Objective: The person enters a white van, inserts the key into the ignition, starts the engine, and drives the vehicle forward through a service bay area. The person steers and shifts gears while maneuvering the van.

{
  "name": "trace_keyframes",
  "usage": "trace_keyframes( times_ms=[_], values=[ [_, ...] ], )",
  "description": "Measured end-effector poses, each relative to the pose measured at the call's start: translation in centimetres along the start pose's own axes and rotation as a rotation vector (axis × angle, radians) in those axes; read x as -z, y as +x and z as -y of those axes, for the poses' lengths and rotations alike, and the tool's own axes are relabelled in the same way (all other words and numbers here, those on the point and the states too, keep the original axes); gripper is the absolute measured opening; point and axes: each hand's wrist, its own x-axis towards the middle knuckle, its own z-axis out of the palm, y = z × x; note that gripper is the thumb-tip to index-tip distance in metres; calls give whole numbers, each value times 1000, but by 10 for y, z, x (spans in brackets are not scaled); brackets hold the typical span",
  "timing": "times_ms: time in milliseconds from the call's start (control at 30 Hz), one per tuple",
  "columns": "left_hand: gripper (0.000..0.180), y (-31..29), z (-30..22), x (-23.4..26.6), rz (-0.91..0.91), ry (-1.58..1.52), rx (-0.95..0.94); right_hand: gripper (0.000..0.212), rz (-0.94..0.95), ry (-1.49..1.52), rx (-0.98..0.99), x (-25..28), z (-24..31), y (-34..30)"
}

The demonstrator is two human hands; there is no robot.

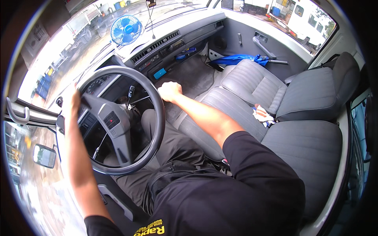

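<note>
Here, from my remote station, I am watching a person sitting behind the steering wheel of a small truck cab. The left hand is wrapping closed around the wheel's upper left rim, gripping it firmly. The right hand is reaching past the wheel's right edge, curled into a fist over something below the dashboard; I cannot tell what it is holding, since the fingers are hiding it. A blue fan is standing on the dashboard's top near the windscreen. A folded blue umbrella is lying on the floor by the far door, beside the front edge of the grey passenger seat. A crumpled cloth is resting in the gap between the seat cushions.
</note>
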Motion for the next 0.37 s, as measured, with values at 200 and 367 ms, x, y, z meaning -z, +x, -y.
trace_keyframes(
  times_ms=[200,367],
  values=[
    [30,9,-244,32,23,33,-432,42,-3,-53,18,-2,-1,2],
    [32,-165,-337,42,-137,-339,-718,38,37,6,105,-11,-15,7]
  ],
)
